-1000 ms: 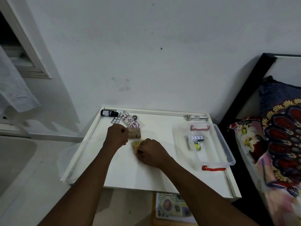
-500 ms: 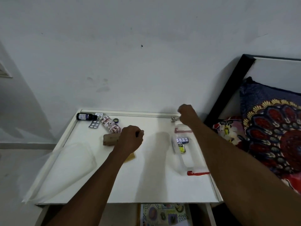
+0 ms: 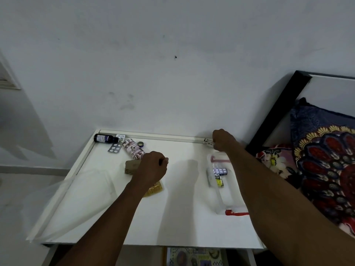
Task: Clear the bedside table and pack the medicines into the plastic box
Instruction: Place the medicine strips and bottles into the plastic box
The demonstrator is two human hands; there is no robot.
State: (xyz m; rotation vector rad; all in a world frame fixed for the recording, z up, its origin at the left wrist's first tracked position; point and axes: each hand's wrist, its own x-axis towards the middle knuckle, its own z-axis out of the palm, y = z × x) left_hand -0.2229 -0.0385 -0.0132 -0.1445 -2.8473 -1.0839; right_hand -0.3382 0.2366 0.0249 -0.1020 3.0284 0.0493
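Reaching to the back rail of the bedside table [image 3: 182, 217], the right hand [image 3: 223, 140] is noted curled round a long pack [image 3: 208, 141], whose end pokes out at the hand's left. The plastic box [image 3: 226, 198] lies just nearer than that hand, under the forearm. A blue blister strip [image 3: 220, 171] and a yellow-labelled pack [image 3: 219, 181] are seen inside it.

The left hand [image 3: 151, 166] is held in a fist; whether anything is gripped cannot be told. A brown carton [image 3: 131, 167] is partly hidden at its left side and a yellow strip [image 3: 154, 189] under its wrist. Beyond the knuckles lie a printed tube [image 3: 133, 149], a silver strip [image 3: 114, 148] and a dark bottle [image 3: 105, 139].
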